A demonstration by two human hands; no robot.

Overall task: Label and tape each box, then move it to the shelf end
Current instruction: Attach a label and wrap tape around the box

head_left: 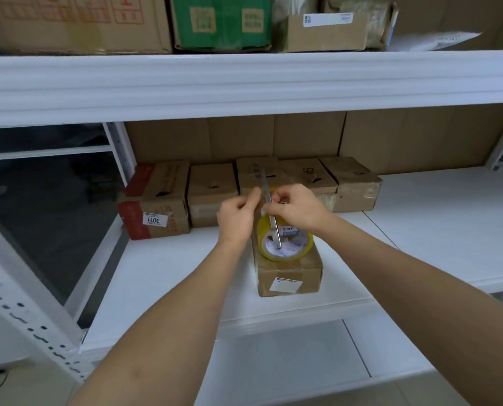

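A small cardboard box (289,273) stands on the white middle shelf (168,273), with a white label on its front face and another on top. A yellowish roll of clear tape (285,244) lies flat on the box top. My right hand (298,208) grips a slim metal blade-like tool (272,212) that slants down over the roll. My left hand (238,216) pinches what looks like the tape's loose end just left of the tool; the strip itself is hard to make out. Both hands hover above the box's far end.
A row of several cardboard boxes (212,194) lines the back of the shelf, the leftmost one (156,209) labelled 3011. Larger cartons (223,22) fill the upper shelf (244,83). A perforated white upright (33,323) stands at the left, and bare shelf surface (449,230) stretches right.
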